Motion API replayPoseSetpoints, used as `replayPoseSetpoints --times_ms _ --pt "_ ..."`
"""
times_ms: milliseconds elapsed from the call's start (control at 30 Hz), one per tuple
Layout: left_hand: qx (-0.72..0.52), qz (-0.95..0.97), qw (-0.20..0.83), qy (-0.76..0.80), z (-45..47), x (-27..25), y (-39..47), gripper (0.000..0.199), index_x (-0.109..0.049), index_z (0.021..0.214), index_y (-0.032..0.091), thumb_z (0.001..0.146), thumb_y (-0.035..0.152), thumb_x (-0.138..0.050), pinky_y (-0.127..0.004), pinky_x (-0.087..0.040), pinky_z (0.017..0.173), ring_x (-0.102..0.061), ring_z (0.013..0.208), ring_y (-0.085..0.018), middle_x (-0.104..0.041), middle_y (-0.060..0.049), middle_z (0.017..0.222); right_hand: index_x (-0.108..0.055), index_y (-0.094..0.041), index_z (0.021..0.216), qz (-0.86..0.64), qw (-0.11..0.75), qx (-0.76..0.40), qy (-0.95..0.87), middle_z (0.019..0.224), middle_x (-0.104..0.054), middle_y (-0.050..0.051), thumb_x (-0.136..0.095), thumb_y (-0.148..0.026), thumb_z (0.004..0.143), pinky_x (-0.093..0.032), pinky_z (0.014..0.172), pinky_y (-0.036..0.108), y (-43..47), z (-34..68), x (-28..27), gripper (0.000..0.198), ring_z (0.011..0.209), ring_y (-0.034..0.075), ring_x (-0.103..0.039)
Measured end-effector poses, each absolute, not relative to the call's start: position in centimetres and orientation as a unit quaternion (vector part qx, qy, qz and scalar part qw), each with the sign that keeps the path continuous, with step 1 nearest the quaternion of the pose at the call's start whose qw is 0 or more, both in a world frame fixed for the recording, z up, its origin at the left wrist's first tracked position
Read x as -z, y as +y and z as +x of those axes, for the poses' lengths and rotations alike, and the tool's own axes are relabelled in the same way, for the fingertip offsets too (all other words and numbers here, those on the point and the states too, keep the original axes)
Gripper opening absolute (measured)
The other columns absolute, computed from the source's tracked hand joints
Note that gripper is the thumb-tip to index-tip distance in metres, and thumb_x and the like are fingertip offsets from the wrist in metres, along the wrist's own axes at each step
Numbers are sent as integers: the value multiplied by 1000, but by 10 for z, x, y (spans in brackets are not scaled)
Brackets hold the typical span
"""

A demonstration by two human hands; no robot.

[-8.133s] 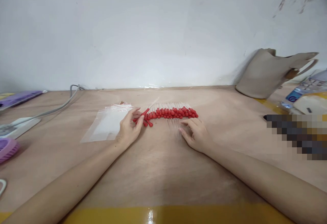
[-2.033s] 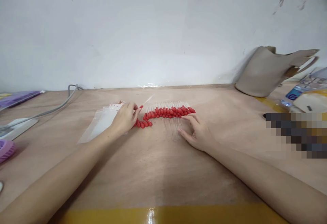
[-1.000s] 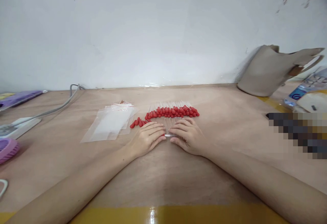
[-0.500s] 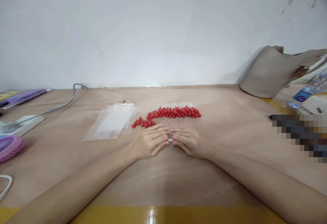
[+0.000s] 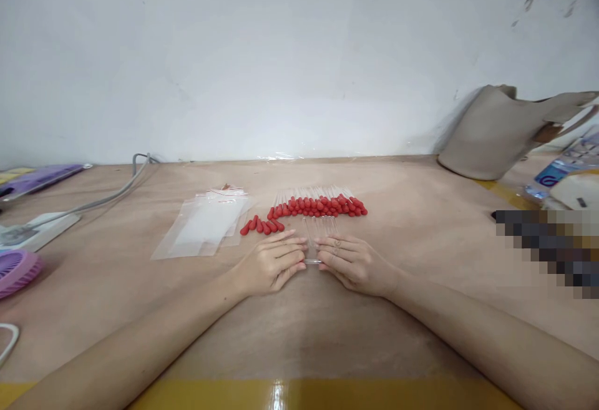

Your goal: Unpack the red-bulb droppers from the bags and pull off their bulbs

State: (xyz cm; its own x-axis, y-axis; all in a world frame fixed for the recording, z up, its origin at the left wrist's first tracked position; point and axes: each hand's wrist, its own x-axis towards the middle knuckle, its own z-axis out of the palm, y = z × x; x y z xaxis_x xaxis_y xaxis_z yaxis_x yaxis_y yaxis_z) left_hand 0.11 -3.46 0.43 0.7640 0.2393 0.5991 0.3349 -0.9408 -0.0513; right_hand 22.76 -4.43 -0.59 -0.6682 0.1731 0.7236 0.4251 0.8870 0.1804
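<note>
Between my two hands lies a short clear glass dropper tube (image 5: 312, 262), level and low over the table. My left hand (image 5: 276, 264) pinches its left end, where a trace of red shows at the fingertips. On the other end, the fingers of my right hand (image 5: 354, 263) are closed. Just beyond the fingertips, several bare glass tubes (image 5: 321, 226) lie side by side. A small group of loose red rubber bulbs (image 5: 262, 226) rests past my left hand. Farther back is a row of glass droppers with red bulbs (image 5: 318, 206), bulbs facing me.
Clear zip bags (image 5: 201, 226) lie in a fanned stack at left. A grey cable (image 5: 112, 196), a purple fan (image 5: 19, 271) and a purple packet (image 5: 44, 179) are at far left. A beige bag (image 5: 496, 135) and a plastic bottle (image 5: 561, 170) stand at right.
Both hands have shifted slightly toward me with the glass tube between them. The right fingers have moved a little right along it. The other things stay put.
</note>
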Motion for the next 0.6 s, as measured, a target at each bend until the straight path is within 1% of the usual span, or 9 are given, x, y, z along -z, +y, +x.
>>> replayPoseSetpoints --times_ms 133,267,367,467,533,600 --pt "307 -937 68 -153 1 -6 -35 15 -59 96 15 84 16 -51 -38 -40 102 -59 104 -17 -69 -5 95 -62 -15 93 -157 369 195 -895 97 -68 8 -50 -16 85 -51 88 31 -46 231 5 14 100 17 -60" --pt "313 -937 75 -138 3 -6 -36 14 -59 95 15 84 18 -52 -39 -43 99 -60 102 -18 -69 -6 96 -61 -14 95 -146 358 208 -898 100 -67 10 -51 -16 85 -51 89 31 -48 235 3 15 105 17 -57" --pt "317 -936 81 -129 3 -5 -37 14 -59 96 15 85 20 -52 -37 -45 98 -60 101 -18 -69 -6 96 -60 -15 100 -137 348 198 -906 102 -66 9 -51 -15 85 -49 92 32 -49 241 2 18 108 17 -56" --pt "321 -932 79 -149 -5 -6 -35 14 -60 95 17 86 19 -50 -38 -45 97 -58 105 -18 -68 -6 99 -58 -16 106 -146 362 169 -905 102 -66 8 -50 -15 84 -48 93 34 -44 253 3 23 110 18 -54" --pt "331 -919 88 -196 -14 -9 -32 14 -62 94 18 85 19 -50 -38 -47 92 -58 103 -19 -67 -6 99 -58 -18 107 -194 389 145 -889 99 -67 8 -50 -16 84 -49 90 35 -38 262 6 24 105 19 -57" --pt "352 -887 113 -277 -25 -16 -25 15 -64 94 20 85 23 -51 -34 -50 80 -60 91 -18 -66 -6 93 -60 -20 106 -274 415 122 -859 90 -68 7 -50 -19 84 -52 81 35 -32 269 10 24 92 19 -61"
